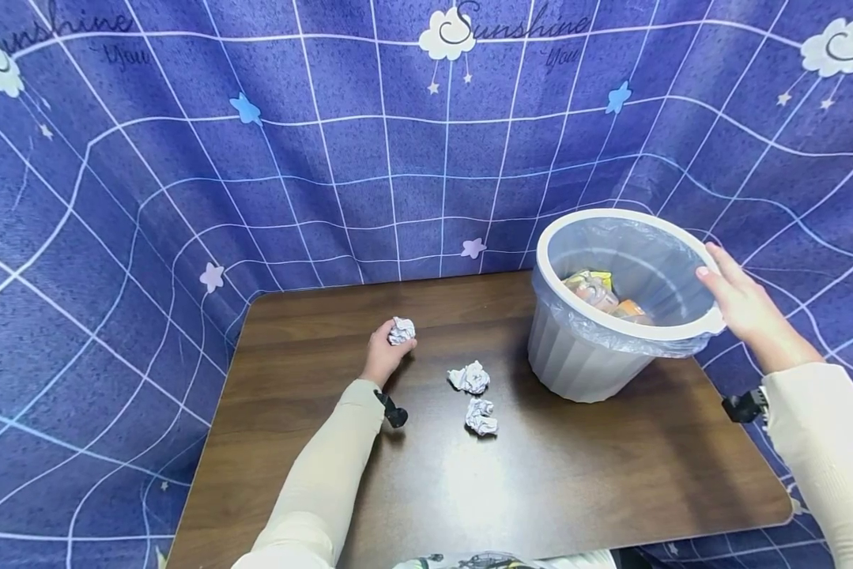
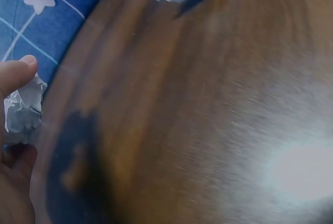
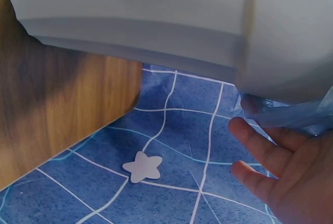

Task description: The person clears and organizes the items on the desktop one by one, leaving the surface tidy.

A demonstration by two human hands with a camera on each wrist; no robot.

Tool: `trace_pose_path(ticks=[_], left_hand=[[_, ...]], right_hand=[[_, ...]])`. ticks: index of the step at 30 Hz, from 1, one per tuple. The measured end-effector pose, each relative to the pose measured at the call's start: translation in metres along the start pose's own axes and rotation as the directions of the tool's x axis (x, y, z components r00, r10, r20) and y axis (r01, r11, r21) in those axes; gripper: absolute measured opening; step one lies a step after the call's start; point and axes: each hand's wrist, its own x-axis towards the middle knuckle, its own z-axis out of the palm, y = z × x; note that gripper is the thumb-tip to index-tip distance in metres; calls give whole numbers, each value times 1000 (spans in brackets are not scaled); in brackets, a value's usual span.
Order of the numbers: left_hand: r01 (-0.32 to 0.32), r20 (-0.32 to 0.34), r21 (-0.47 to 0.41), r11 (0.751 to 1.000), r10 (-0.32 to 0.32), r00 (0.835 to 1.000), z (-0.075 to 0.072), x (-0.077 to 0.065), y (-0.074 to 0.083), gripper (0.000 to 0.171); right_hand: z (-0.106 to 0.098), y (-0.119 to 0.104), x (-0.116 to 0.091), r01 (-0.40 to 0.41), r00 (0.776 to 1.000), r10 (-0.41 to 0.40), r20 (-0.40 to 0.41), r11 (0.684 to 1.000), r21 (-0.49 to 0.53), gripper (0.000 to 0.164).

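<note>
My left hand (image 1: 389,352) pinches a crumpled paper ball (image 1: 401,331) between thumb and fingers, low over the left half of the table. In the left wrist view, that paper ball (image 2: 25,107) shows at the left edge, with the thumb above it. Two more crumpled paper balls, one (image 1: 472,378) behind the other (image 1: 481,417), lie mid-table. My right hand (image 1: 746,304) holds the right rim of a light grey trash bin (image 1: 583,356), its thumb over the rim. The right wrist view has its fingers (image 3: 263,154) outside, under the overhanging liner.
A clear plastic liner (image 1: 654,237) covers the bin's rim, and wrappers (image 1: 597,292) lie inside. The brown wooden table (image 1: 312,316) carries the bin on its right side. Blue patterned curtain (image 1: 398,158) surrounds the back and sides.
</note>
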Motion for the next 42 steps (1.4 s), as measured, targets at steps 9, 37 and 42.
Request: trace_pose_path(ticks=[9, 37, 42], left_hand=[[-25, 4, 15, 1000, 25, 1000, -6, 16, 30, 63], [-190, 92, -55, 980, 195, 977, -14, 42, 141, 65], [-215, 104, -56, 975, 220, 970, -11, 46, 164, 68]], right_hand=[[1, 0, 0, 5, 1000, -5, -2, 1000, 0, 64], [-1, -3, 0, 0, 1000, 0, 2, 1000, -9, 65], [-1, -3, -1, -4, 1000, 4, 2, 1000, -8, 65]])
